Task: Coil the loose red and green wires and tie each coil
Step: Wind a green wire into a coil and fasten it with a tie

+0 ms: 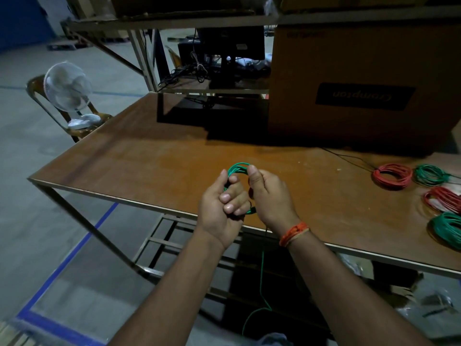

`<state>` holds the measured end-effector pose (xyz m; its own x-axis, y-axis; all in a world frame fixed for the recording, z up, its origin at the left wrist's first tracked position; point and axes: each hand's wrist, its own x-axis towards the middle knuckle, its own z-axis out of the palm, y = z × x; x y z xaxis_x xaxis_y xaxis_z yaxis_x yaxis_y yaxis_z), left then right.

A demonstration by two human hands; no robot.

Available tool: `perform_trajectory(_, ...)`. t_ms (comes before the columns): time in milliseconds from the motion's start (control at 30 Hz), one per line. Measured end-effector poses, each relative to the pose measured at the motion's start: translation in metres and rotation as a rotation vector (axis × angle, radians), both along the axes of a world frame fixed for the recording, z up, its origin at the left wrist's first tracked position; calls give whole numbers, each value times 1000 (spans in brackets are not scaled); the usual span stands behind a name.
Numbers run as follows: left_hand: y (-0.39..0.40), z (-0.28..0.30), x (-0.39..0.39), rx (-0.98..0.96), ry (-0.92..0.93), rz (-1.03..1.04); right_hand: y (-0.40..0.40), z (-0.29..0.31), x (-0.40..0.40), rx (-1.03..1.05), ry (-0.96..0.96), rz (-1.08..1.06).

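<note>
At the bottom of the view a loose green wire tail (262, 275) rises from the floor at 6 o'clock and runs up behind the right wrist, which wears an orange thread band (294, 233). It feeds the green wire coil (238, 168), held upright over the near edge of the tabletop (149, 166) between the two hands. The left hand (222, 208) grips the coil's left side, its fingers curled round the strands with the palm turned up. The right hand (270, 196) is clenched on the coil's right side, the thumb pressing on the top of the loop at about 12 o'clock of the coil. Only the coil's upper arc and a short piece at its lower edge show; the rest is hidden behind the fingers.

The brown tabletop sits on a metal frame above a grey floor marked with blue tape (74, 248). At 3 o'clock, well apart from the hands, finished bundles lie on the tabletop: a red wire coil (392, 176) just beside a small green coil (431, 175), then a second red coil (442, 199) and a larger green coil (446, 229) nearer the right edge, both cut off by the frame.

Farther back, at 1 o'clock, a large cardboard box (361, 83) stands on the tabletop. At 10 o'clock a white table fan (67, 88) rests on a chair (82, 126) beside the tabletop. At 12 o'clock a shelf rack holds dark equipment and tangled cables (194, 71).
</note>
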<state>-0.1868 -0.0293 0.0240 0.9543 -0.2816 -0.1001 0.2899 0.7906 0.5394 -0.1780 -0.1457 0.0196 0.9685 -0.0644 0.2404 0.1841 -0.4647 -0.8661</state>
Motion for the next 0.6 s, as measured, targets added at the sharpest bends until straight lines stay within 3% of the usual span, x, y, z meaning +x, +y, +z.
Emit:
perform_trajectory(167,9,12,12,-135,72,-1,-15,-5,1,207,81,119)
perform_trajectory(367,45,28,44,-224,103,328,-39,-27,-14,52,77,47)
perform_trajectory(467,53,30,55,-121,111,509,-38,-35,-25,-185,-43,-51)
perform_trajectory(600,31,17,48,291,76,563,-29,-16,-30,-614,20,180)
